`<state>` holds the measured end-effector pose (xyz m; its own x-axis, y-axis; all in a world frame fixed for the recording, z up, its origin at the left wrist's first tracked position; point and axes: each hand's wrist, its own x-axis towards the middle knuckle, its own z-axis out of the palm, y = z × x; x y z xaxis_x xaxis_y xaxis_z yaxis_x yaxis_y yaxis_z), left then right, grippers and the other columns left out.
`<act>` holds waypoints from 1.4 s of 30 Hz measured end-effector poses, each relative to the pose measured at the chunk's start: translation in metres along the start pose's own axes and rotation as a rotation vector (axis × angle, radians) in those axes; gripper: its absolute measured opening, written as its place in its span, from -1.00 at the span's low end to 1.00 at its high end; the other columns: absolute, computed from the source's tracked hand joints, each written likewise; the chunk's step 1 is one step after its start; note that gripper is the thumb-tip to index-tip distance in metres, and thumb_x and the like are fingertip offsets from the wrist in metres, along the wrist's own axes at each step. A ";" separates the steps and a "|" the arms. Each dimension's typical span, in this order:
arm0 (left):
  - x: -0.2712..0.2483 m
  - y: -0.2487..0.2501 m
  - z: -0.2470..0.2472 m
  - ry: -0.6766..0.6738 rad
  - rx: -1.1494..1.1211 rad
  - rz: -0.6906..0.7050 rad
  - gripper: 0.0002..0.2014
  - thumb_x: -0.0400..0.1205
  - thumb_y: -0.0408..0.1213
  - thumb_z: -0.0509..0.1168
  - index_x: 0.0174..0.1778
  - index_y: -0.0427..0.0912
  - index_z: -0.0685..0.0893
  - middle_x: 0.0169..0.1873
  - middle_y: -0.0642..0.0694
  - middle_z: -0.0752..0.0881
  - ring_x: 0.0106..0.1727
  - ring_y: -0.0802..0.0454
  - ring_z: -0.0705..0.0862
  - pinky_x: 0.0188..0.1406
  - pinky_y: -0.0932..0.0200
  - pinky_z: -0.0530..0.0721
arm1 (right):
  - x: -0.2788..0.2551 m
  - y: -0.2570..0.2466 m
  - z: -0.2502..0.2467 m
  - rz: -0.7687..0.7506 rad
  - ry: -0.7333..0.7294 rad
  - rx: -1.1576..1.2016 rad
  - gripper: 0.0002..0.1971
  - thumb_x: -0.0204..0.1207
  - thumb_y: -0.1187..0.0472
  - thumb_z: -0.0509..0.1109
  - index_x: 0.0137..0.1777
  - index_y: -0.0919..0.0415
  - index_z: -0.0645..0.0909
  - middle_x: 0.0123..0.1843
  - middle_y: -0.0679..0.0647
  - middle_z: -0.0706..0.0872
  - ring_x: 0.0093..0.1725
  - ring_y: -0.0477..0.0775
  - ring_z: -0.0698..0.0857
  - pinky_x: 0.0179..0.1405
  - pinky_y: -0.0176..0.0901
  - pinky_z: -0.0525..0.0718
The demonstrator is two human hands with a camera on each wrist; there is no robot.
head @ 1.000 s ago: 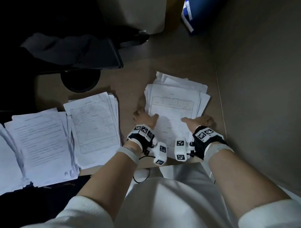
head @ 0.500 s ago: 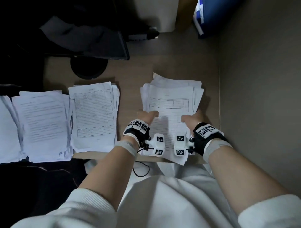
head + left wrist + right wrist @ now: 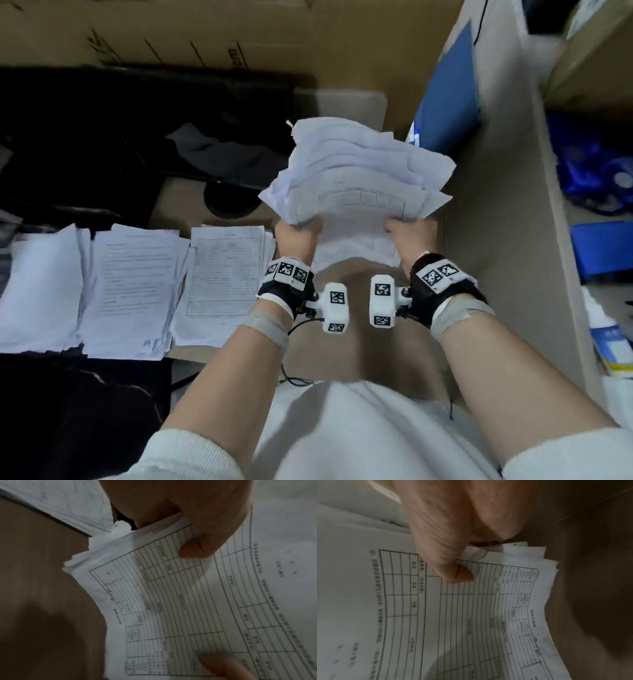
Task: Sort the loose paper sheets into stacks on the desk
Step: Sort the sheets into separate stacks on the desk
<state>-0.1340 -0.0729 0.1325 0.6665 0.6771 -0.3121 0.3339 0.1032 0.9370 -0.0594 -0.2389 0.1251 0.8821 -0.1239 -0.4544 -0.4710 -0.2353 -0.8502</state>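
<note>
- Three paper piles lie side by side on the desk (image 3: 359, 342) at the left: a form stack (image 3: 224, 277) nearest the hands, a text stack (image 3: 133, 291) beside it, and a plain stack (image 3: 37, 291) at the far left, the edges of neighbours overlapping.
- Behind them are a dark cloth (image 3: 212, 150) and a round black base (image 3: 233, 202); cardboard (image 3: 205, 37) runs across the back.
- A partition (image 3: 496, 240) rises close on the right, just beside the held sheets, with a blue folder (image 3: 448, 102) leaning at its far end.
- The bundle (image 3: 356, 185) of loose sheets is lifted clear of the desk, bowed upward between the two hands, its far edges fanned and uneven; a ruled form is on top.
- The left hand (image 3: 296, 238) grips the bundle's near left corner, thumb (image 3: 195, 549) pressed on the top sheet, fingers curled beneath.
- The right hand (image 3: 411, 240) grips the near right corner the same way, thumb (image 3: 453, 573) on top of the form.
</note>
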 end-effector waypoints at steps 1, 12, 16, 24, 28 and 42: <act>-0.001 0.005 -0.005 -0.013 -0.005 0.028 -0.82 0.47 -0.70 0.31 -0.12 -0.39 0.68 -0.40 0.01 0.65 -0.49 0.40 0.62 -0.47 0.44 0.57 | -0.001 -0.003 0.000 -0.025 0.008 0.023 -0.83 0.30 0.37 0.53 -0.09 0.30 0.71 -0.21 0.03 0.78 -0.24 0.00 0.75 -0.20 -0.19 0.73; 0.022 -0.011 -0.033 -0.241 0.083 -0.142 0.08 0.23 0.13 0.68 0.59 -0.16 0.30 0.45 -0.06 0.54 0.45 -0.04 0.54 0.47 -0.10 0.54 | -0.010 0.019 0.010 0.097 -0.112 -0.233 -0.76 0.31 0.41 0.57 -0.02 0.32 0.67 -0.05 0.16 0.76 -0.05 0.20 0.74 -0.02 0.00 0.73; 0.029 -0.001 -0.018 -0.139 -0.046 -0.136 -0.09 0.33 0.26 0.57 0.49 -0.07 0.38 0.22 0.09 0.61 0.26 0.08 0.60 0.41 -0.03 0.54 | -0.006 0.020 0.019 0.107 -0.088 -0.184 -0.77 0.28 0.42 0.58 -0.05 0.39 0.71 -0.10 0.19 0.78 -0.12 0.18 0.75 -0.01 0.08 0.76; 0.045 0.014 0.005 0.028 -0.157 -0.104 -0.42 0.40 0.11 0.57 0.20 -0.04 0.50 -0.06 0.07 0.70 -0.05 0.15 0.69 -0.12 0.27 0.55 | 0.001 0.029 0.013 0.047 -0.163 -0.166 -0.72 0.27 0.54 0.53 -0.01 0.38 0.74 -0.08 0.14 0.79 -0.07 0.13 0.74 -0.02 -0.07 0.69; 0.047 0.003 0.004 0.093 -0.138 -0.121 -0.62 0.56 0.00 0.45 0.16 -0.09 0.54 -0.15 0.07 0.63 -0.12 0.10 0.63 -0.19 0.26 0.49 | 0.001 0.031 0.013 0.019 -0.186 -0.115 -0.70 0.23 0.47 0.64 -0.04 0.26 0.77 -0.08 0.08 0.83 -0.10 0.03 0.79 -0.09 -0.20 0.72; 0.051 -0.037 -0.023 -0.245 0.207 -0.045 0.29 0.04 0.05 0.74 0.67 0.06 0.18 0.51 -0.06 0.39 0.47 -0.03 0.50 0.51 -0.08 0.51 | 0.018 0.031 0.002 0.085 -0.067 -0.112 -0.22 0.21 -0.22 0.66 0.27 0.31 0.55 0.14 0.16 0.72 0.10 0.21 0.72 0.21 0.16 0.69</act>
<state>-0.1277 -0.0259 0.0855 0.7802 0.4775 -0.4041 0.4780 -0.0383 0.8775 -0.0585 -0.2463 0.0903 0.8351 -0.0848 -0.5435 -0.5379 -0.3327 -0.7746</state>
